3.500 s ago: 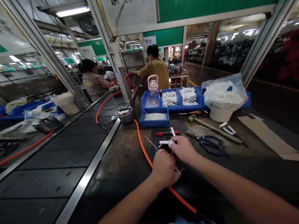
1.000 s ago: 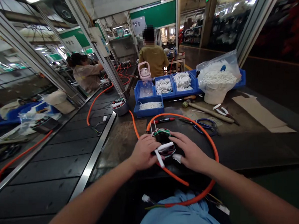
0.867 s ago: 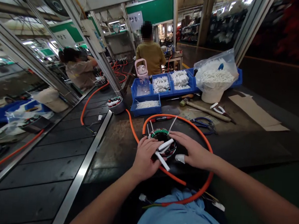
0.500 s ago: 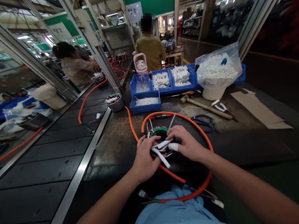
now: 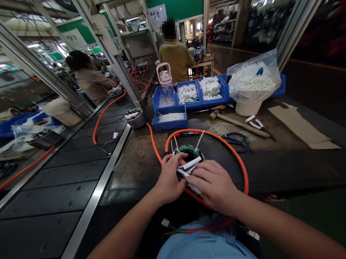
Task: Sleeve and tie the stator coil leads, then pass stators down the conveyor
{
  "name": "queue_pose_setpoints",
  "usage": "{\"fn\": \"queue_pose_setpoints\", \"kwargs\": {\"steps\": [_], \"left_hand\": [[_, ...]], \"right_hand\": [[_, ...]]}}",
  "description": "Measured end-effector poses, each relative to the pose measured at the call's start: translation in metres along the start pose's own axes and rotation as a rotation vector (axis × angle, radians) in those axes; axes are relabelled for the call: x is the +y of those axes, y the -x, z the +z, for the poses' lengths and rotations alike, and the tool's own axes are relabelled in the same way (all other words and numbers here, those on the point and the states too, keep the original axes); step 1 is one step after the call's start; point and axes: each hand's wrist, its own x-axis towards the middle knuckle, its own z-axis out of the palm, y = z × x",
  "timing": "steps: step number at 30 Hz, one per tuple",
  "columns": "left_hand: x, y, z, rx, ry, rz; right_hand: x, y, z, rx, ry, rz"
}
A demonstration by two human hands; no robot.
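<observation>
In front of me on the bench is a round motor stator point(image 5: 188, 148), with green material inside its rim and thin white cable ties standing up from it. Several white insulating sleeves point(image 5: 193, 162) lie crossed over its near side. My left hand point(image 5: 171, 180) is at the left side, its fingers and thumb curled around the ends of the white sleeves. My right hand point(image 5: 216, 184) is bent over the near right side, its fingertips closed on the lower white sleeve beside the left thumb. Both palms hide the stator's near edge. A thick orange cable point(image 5: 243, 168) loops around the stator.
Behind the stator are a small blue tray of cable ties point(image 5: 170, 123), blue bins point(image 5: 205, 104), a hammer point(image 5: 243, 123), blue-handled scissors point(image 5: 237, 141) and pliers point(image 5: 258, 125). A slatted conveyor point(image 5: 50, 192) runs at left, with another stator point(image 5: 135, 120) near it. Two people work farther back.
My right hand has moved down and toward me, from the sleeve's upper end to the lower sleeve near my left thumb. The left hand stays nearly in place.
</observation>
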Motion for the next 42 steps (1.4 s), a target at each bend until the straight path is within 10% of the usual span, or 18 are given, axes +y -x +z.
{"fn": "queue_pose_setpoints", "kwargs": {"steps": [9,25,33,42], "left_hand": [[-0.003,-0.013,-0.026,-0.243,0.073,0.011],[0.015,-0.054,-0.033,-0.480,-0.270,-0.001],[-0.012,-0.007,-0.033,-0.206,-0.267,0.226],[-0.026,-0.007,0.004,0.090,-0.343,0.234]], "right_hand": [[0.051,-0.025,-0.011,-0.194,-0.368,0.421],[0.070,-0.036,-0.017,-0.427,-0.353,0.073],[0.067,-0.038,-0.020,-0.481,-0.181,-0.094],[0.051,-0.050,-0.010,-0.586,-0.034,-0.182]]}}
